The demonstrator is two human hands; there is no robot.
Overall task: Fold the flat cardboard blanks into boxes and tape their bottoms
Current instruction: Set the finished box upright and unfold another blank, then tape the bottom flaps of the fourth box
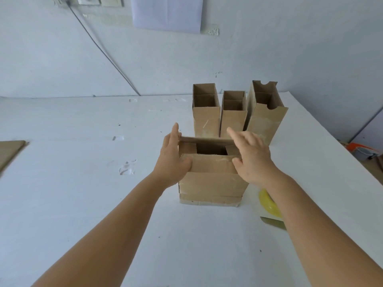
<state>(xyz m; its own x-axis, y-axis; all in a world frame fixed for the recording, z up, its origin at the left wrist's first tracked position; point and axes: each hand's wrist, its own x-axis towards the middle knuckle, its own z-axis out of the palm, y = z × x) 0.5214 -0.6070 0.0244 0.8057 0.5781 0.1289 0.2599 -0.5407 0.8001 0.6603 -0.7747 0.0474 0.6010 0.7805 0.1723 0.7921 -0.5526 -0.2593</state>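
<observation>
A brown cardboard box (211, 187) stands on the white table (83, 183) in front of me, its upper flaps partly folded inward over a dark opening. My left hand (171, 160) lies flat against the box's left side, fingers straight, thumb on the near flap. My right hand (251, 157) rests over the right side, fingers spread on the flaps. Three finished open-topped boxes stand behind: one on the left (206, 117), one in the middle (233, 118), one on the right (265, 119).
A yellow tape dispenser (268, 203) lies on the table right of the box, partly hidden by my right forearm. A flat cardboard blank (9, 153) lies at the left edge. The table's right edge runs diagonally, with orange and grey items (361, 151) on the floor beyond.
</observation>
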